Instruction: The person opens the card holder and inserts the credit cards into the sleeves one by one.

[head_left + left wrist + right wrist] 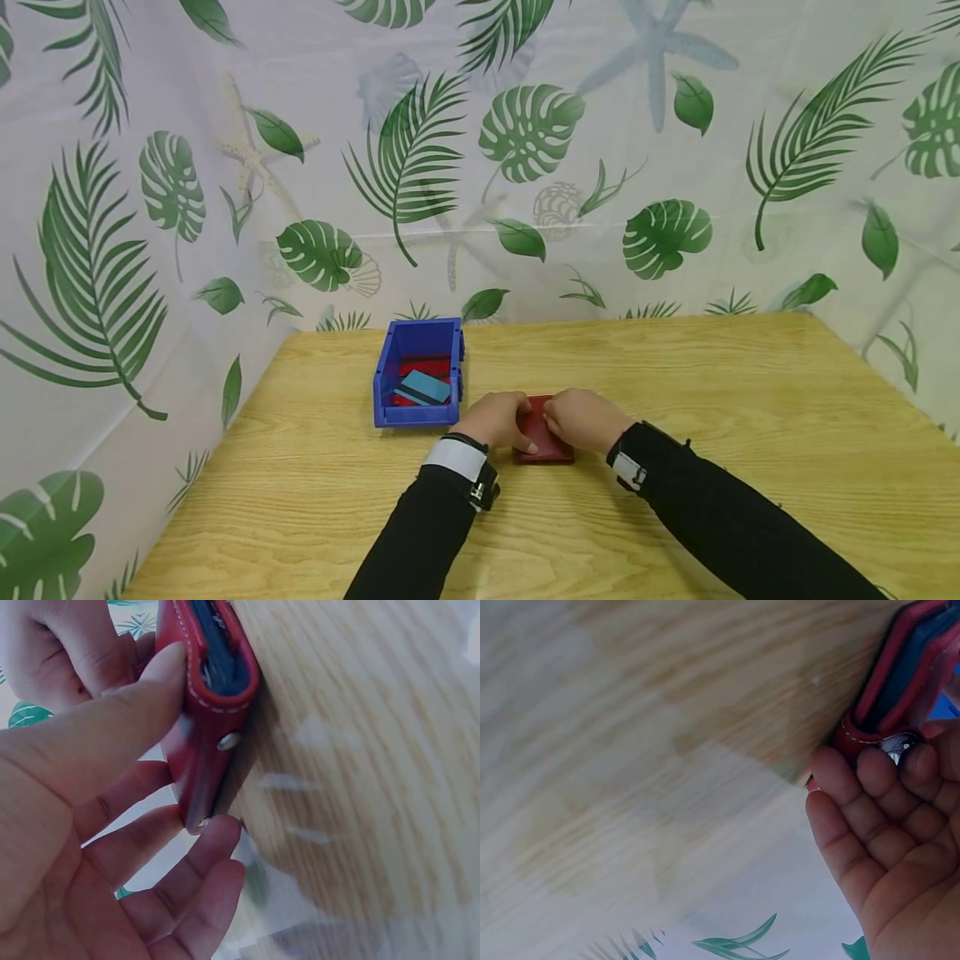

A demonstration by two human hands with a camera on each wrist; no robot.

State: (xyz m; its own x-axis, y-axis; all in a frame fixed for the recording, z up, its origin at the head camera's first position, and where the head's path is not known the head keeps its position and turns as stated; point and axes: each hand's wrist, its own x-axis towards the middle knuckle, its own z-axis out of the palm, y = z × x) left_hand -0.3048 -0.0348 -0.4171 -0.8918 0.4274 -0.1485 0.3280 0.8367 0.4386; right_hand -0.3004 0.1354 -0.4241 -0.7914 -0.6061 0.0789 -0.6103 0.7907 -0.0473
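A red leather wallet (550, 450) with pale stitching lies on the table between both hands. Dark blue contents (217, 664) show at its open side in the left wrist view. My left hand (497, 419) holds the wallet's left side, thumb on top and fingers along the edge. From the right, my right hand (587, 419) has its fingers curled at the wallet's strap (851, 741), where a shiny metal snap (895, 748) shows. The thumb's hold on the strap is partly hidden.
Left of the wallet stands a blue plastic bin (416, 417). Inside it lie a light blue card (424, 387) with a dark stripe and red flat items (427, 365). A leaf-printed cloth (570, 275) hangs behind the wooden table (712, 375).
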